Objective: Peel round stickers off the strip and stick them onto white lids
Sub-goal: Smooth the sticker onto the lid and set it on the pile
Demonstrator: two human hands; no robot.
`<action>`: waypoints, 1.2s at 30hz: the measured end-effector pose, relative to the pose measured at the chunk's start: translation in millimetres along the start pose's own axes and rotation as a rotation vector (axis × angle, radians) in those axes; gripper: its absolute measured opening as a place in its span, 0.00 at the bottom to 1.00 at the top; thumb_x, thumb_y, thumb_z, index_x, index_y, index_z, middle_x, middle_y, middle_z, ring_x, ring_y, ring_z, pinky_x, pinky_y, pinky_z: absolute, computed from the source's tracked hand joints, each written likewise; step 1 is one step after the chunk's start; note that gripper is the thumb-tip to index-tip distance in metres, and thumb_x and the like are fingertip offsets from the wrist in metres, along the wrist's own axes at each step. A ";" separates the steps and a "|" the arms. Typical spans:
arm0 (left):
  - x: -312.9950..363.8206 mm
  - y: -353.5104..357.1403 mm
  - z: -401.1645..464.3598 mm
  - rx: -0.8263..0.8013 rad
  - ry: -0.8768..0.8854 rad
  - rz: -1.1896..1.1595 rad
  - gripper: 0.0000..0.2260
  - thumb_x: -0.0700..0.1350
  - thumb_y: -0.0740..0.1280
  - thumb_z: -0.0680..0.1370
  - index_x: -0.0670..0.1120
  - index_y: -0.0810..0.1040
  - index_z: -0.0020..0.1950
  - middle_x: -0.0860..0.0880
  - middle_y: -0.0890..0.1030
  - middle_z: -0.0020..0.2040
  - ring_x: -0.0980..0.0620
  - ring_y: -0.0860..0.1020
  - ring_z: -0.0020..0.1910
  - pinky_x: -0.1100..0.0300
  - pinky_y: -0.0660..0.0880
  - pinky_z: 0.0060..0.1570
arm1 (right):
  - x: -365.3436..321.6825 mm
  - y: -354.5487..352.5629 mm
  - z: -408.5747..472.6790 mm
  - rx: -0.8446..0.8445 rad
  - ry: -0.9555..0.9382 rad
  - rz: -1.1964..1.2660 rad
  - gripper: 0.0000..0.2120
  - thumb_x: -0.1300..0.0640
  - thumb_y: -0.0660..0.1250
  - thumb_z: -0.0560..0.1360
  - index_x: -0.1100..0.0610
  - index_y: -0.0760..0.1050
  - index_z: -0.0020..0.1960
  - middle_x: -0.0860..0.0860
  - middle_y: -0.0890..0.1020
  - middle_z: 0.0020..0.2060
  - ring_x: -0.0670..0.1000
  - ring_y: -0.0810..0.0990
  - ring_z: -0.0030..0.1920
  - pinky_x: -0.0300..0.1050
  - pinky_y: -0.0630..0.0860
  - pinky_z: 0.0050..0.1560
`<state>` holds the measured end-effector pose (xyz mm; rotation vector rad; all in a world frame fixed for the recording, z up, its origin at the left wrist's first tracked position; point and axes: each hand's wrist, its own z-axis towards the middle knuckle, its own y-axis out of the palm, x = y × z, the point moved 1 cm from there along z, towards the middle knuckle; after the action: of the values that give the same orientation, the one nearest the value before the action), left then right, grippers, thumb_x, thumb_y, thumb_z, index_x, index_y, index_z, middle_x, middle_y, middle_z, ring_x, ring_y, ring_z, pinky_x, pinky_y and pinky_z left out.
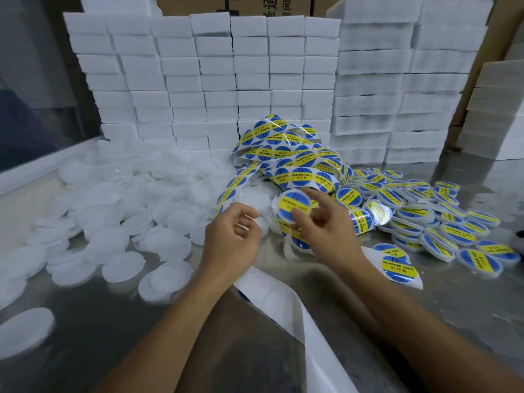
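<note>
The right hand point(320, 222) pinches a round blue-and-yellow sticker point(293, 206) between thumb and forefinger, holding it up just above the bench point(425, 307) with its printed face toward the camera; the other fingers are spread loosely. Just left of it, the left hand point(229, 242) curls its fingers around a white lid point(259, 222), gripping it by the edge close to the sticker without the two quite touching.

Beneath both wrists the used white backing strip point(283, 302) trails toward the camera across the shiny metal bench. Behind the hands, the strip still loaded with stickers point(292, 160) lies in a loose tangled heap. To the right of that heap, finished lids with stickers on them point(425, 219) are spread in an overlapping pile, and one short piece of strip carrying a single sticker point(398, 268) lies beside the right forearm. To the left, a wide drift of plain white lids point(127, 217) covers the bench. Along the back stand stacked white foam blocks point(226, 80), with cardboard boxes point(255, 5) behind them.
</note>
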<state>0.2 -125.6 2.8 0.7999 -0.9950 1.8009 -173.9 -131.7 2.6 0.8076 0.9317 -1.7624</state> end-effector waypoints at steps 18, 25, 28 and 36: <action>-0.3 -13.1 -5.2 -0.842 0.017 0.345 0.05 0.53 0.70 0.63 0.65 0.82 0.35 0.63 0.74 0.59 0.63 0.73 0.61 0.52 0.67 0.67 | 38.8 -92.3 54.9 0.628 0.503 0.576 0.29 0.66 0.66 0.78 0.47 0.60 0.72 0.57 0.82 0.43 0.46 0.83 0.34 0.34 0.76 0.28; -5.2 -6.2 -3.5 -0.491 0.125 0.352 0.14 0.43 0.75 0.69 0.62 0.80 0.31 0.58 0.75 0.47 0.58 0.74 0.52 0.52 0.71 0.60 | 42.0 -93.0 56.4 0.565 0.478 0.595 0.32 0.68 0.65 0.77 0.52 0.59 0.77 0.61 0.80 0.54 0.51 0.86 0.38 0.37 0.79 0.32; -3.6 -5.6 0.2 -0.136 0.245 0.349 0.12 0.38 0.71 0.69 0.55 0.84 0.35 0.54 0.71 0.30 0.57 0.72 0.33 0.60 0.71 0.44 | 42.6 -92.9 54.8 0.535 0.468 0.541 0.21 0.66 0.66 0.78 0.55 0.70 0.68 0.61 0.81 0.53 0.51 0.86 0.38 0.38 0.80 0.33; 5.1 -0.4 -3.6 -0.009 0.113 -0.028 0.10 0.36 0.66 0.74 0.50 0.81 0.41 0.54 0.84 0.37 0.57 0.82 0.38 0.66 0.77 0.37 | 6.9 -47.5 25.5 0.086 0.190 0.156 0.03 0.56 0.67 0.79 0.54 0.79 0.51 0.52 0.85 0.36 0.47 0.82 0.31 0.37 0.76 0.30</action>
<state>-1.9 -120.3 5.4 0.6947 -0.9137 1.7962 -223.6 -144.5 20.5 1.0889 0.8955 -1.6193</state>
